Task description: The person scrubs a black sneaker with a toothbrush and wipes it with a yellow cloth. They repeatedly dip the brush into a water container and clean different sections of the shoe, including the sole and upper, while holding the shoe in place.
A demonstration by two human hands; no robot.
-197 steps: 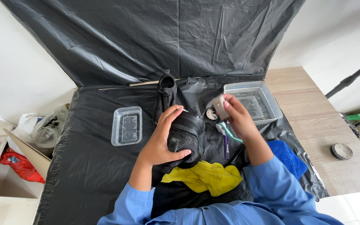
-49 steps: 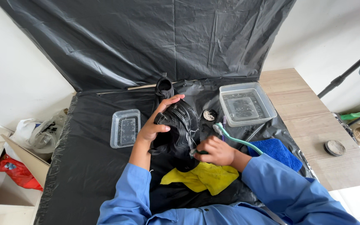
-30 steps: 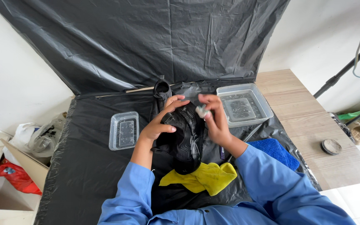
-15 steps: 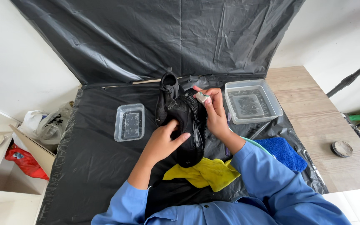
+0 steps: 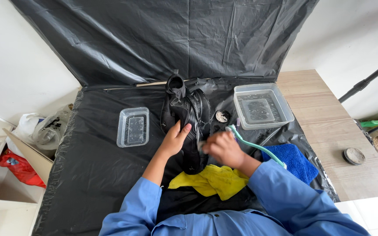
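The black lace-up shoe (image 5: 188, 120) lay in the middle of the tabletop (image 5: 324, 126), on the black plastic sheet (image 5: 97, 166) that covered it, with its toe toward the person. The left hand (image 5: 174, 139) rested flat on the side of the shoe with fingers spread and held it steady. The right hand (image 5: 223, 147) was closed around a small grey thing at the shoe's side; the picture was blurred there, so I cannot tell what it was. A yellow cloth (image 5: 213, 181) lay just under both hands. A small clear plastic container (image 5: 133, 126) stood left of the shoe, a bigger clear tub with water (image 5: 262, 106) right of it. A blue towel (image 5: 292, 159) and a green-handled toothbrush (image 5: 254, 145) lay near the right forearm.
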